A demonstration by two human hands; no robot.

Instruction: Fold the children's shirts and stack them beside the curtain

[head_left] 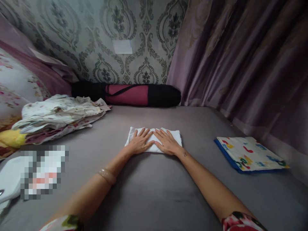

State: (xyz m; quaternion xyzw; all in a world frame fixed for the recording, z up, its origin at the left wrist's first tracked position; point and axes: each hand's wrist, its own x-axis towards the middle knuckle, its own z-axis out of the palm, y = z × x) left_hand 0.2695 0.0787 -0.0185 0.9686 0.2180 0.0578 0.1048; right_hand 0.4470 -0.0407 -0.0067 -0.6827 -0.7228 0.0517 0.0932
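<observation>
A white folded cloth [177, 137] lies flat in the middle of the grey sheet, its long side running left to right. Flat on its left half rests my left hand [141, 141], fingers spread and pointing away from me. My right hand [167, 141] presses on the right half in the same way, palm down with fingers apart. The two thumbs nearly meet over the cloth's centre. Both palms hide much of the cloth, and its corners show around them. A pale bangle circles my left forearm.
A pile of patterned cloth [60, 112] lies at the left. Folded printed fabric with blue underneath [250, 152] lies at the right. A long black and maroon bag [130, 94] lies along the wall. Purple curtains [228, 57] hang at the right. A white object [14, 176] lies near left.
</observation>
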